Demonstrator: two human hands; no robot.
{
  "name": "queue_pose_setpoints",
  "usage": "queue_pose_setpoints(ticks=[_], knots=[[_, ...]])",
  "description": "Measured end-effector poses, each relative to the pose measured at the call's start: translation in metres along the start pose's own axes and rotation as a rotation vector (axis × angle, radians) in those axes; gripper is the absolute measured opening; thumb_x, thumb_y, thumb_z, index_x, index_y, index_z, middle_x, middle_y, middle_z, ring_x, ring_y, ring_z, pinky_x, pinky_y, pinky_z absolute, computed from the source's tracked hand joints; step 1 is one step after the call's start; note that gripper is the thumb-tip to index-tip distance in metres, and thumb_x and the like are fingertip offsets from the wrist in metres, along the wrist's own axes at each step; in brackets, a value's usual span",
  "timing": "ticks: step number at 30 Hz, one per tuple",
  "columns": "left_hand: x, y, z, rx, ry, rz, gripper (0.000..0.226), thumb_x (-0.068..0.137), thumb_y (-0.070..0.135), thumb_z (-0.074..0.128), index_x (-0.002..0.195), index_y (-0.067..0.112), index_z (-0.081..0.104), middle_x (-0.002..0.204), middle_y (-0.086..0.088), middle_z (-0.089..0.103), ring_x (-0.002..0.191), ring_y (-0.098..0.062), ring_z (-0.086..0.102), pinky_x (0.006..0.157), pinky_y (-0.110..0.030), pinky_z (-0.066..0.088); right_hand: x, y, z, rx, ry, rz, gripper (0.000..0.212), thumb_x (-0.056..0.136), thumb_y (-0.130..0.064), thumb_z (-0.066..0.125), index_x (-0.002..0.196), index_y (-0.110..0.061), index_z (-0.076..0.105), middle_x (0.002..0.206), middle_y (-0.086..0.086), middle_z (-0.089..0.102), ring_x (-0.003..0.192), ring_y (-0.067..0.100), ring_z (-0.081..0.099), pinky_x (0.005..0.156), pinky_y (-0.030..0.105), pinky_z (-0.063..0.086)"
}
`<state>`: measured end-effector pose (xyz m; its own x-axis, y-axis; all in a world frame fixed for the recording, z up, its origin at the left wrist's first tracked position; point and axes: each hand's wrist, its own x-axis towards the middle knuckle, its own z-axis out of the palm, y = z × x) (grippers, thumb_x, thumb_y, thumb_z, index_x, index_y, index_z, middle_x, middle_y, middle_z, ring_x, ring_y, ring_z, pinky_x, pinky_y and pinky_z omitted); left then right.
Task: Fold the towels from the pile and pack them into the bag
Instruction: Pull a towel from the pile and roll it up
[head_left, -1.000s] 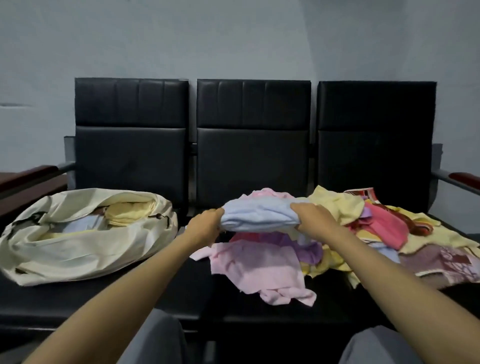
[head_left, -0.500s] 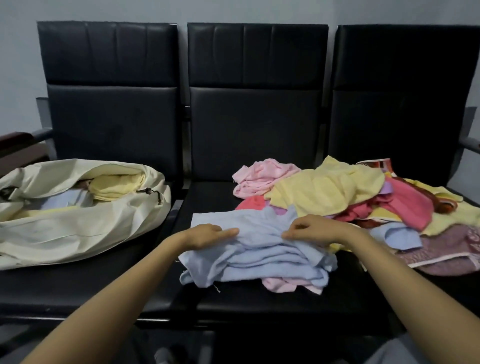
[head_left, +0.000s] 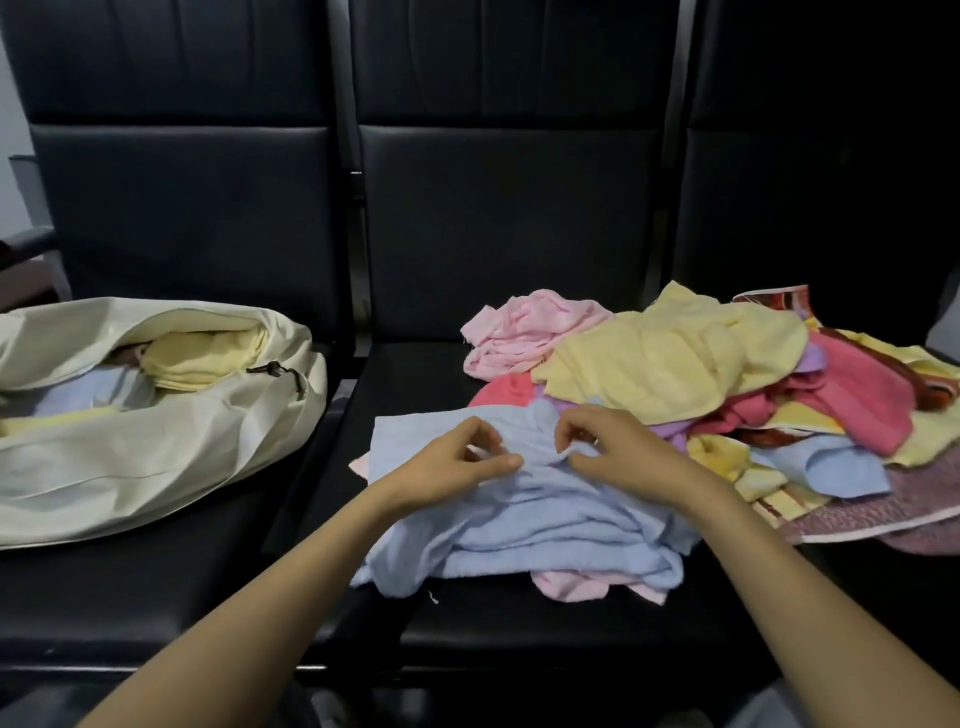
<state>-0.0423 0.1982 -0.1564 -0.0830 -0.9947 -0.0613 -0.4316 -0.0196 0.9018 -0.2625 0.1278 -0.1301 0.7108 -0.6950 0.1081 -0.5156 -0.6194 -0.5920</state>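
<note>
No legible text, label, brand or number found. Checked: bag (head_left: 156, 467) at left, blue towel (head_left: 545, 519) near centre, pile (head_left: 675, 364) at right, seats (head_left: 493, 234) behind. Striped cloth (head_left: 779, 301) at far right: pattern only, no letters made out.

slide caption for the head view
Left hand and right hand pinch a blue towel on the seat, between the open bag and the pile.

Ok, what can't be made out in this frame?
Head view only.
Bag: left end cut off by the frame edge; its flap hides most of the towels inside.
Pile: right side cut off; upper towels cover lower ones.
Pink towel: mostly under the blue towel.
Left hand, right hand: curled fingers hide how much blue towel each grip holds.
</note>
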Motion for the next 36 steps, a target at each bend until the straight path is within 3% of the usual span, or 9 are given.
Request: queue_pose_setpoints(ticks=[2, 6, 9, 16, 19, 21, 24, 30, 36], knots=[[0.002, 0.009, 0.005, -0.018, -0.012, 0.068, 0.038, 0.087, 0.037, 0.067, 0.119, 0.018, 0.058, 0.114, 0.009, 0.063, 0.098, -0.003, 0.060, 0.083, -0.017, 0.049, 0.000, -0.008, -0.001, 0.109, 0.084, -0.037, 0.019, 0.081, -0.001, 0.064, 0.082, -0.019, 0.059, 0.083, -0.012, 0.059, 0.075, 0.003, 0.051, 0.070, 0.016, 0.039], [0.006, 0.028, 0.013, -0.263, -0.029, 0.129, 0.012, 0.084, 0.027, 0.073, 0.086, 0.017, 0.066, 0.074, 0.001, 0.056, 0.067, -0.010, 0.049, 0.061, -0.019, 0.039, -0.003, -0.015, -0.014, 0.294, 0.147, -0.027, 0.019, 0.079, -0.009, 0.075, 0.088, -0.019, 0.062, 0.088, -0.010, 0.062, 0.080, 0.005, 0.056, 0.072, 0.017, 0.043], [0.005, 0.035, -0.004, -0.453, -0.071, 0.032, 0.017, 0.078, 0.029, 0.078, 0.077, 0.020, 0.063, 0.073, -0.002, 0.056, 0.067, -0.013, 0.051, 0.062, -0.023, 0.041, -0.006, -0.003, -0.030, 0.324, 0.164, 0.054, 0.019, 0.074, -0.017, 0.082, 0.085, -0.022, 0.067, 0.084, -0.015, 0.063, 0.084, 0.005, 0.056, 0.074, 0.019, 0.042], [-0.005, 0.015, -0.060, 0.226, -0.043, -0.082, 0.036, 0.086, 0.051, 0.064, 0.072, 0.017, 0.068, 0.066, 0.005, 0.052, 0.064, -0.006, 0.045, 0.065, -0.024, 0.038, -0.011, 0.022, -0.040, 0.390, 0.129, 0.256, 0.007, 0.080, -0.026, 0.077, 0.086, -0.026, 0.073, 0.090, 0.006, 0.068, 0.079, 0.014, 0.055, 0.071, 0.030, 0.041], [-0.003, 0.002, -0.073, 0.457, -0.092, -0.088, 0.032, 0.080, 0.040, 0.074, 0.068, 0.016, 0.059, 0.063, 0.004, 0.044, 0.059, -0.007, 0.038, 0.057, -0.022, 0.031, -0.008, 0.030, -0.038, 0.358, 0.103, 0.301, 0.006, 0.086, -0.020, 0.071, 0.089, -0.025, 0.072, 0.096, 0.020, 0.067, 0.080, 0.019, 0.055, 0.072, 0.033, 0.040], [-0.001, -0.008, -0.075, 0.592, -0.024, -0.068, 0.029, 0.078, 0.031, 0.076, 0.068, 0.019, 0.052, 0.064, 0.006, 0.046, 0.060, -0.009, 0.038, 0.058, -0.023, 0.031, -0.004, 0.036, -0.034, 0.247, 0.107, 0.305, 0.010, 0.088, -0.013, 0.068, 0.086, -0.023, 0.068, 0.093, 0.008, 0.067, 0.086, 0.016, 0.057, 0.072, 0.022, 0.040], [0.004, -0.014, -0.077, 0.532, 0.043, -0.018, 0.033, 0.075, 0.032, 0.076, 0.066, 0.016, 0.049, 0.063, 0.007, 0.048, 0.060, -0.008, 0.040, 0.061, -0.026, 0.034, -0.001, 0.041, -0.028, 0.029, 0.125, 0.294, 0.011, 0.090, -0.014, 0.065, 0.090, -0.024, 0.061, 0.094, -0.005, 0.059, 0.090, 0.012, 0.053, 0.069, 0.007, 0.035], [0.010, -0.010, -0.084, 0.434, -0.048, -0.233, 0.073, 0.062, 0.090, 0.046, 0.081, 0.024, 0.070, 0.081, 0.014, 0.066, 0.076, -0.004, 0.060, 0.076, -0.022, 0.046, 0.005, 0.047, -0.026, -0.137, 0.143, 0.281, 0.010, 0.092, -0.017, 0.061, 0.102, -0.016, 0.065, 0.093, -0.004, 0.053, 0.094, 0.019, 0.054, 0.077, 0.028, 0.037], [0.007, -0.036, -0.115, 0.287, -0.286, -0.279, 0.060, 0.079, 0.057, 0.065, 0.083, -0.002, 0.061, 0.074, -0.001, 0.051, 0.071, -0.014, 0.047, 0.070, -0.029, 0.038, 0.021, 0.041, -0.023, -0.232, 0.137, 0.293, 0.014, 0.095, -0.021, 0.057, 0.105, -0.018, 0.065, 0.095, -0.003, 0.052, 0.091, 0.021, 0.055, 0.080, 0.038, 0.046]])
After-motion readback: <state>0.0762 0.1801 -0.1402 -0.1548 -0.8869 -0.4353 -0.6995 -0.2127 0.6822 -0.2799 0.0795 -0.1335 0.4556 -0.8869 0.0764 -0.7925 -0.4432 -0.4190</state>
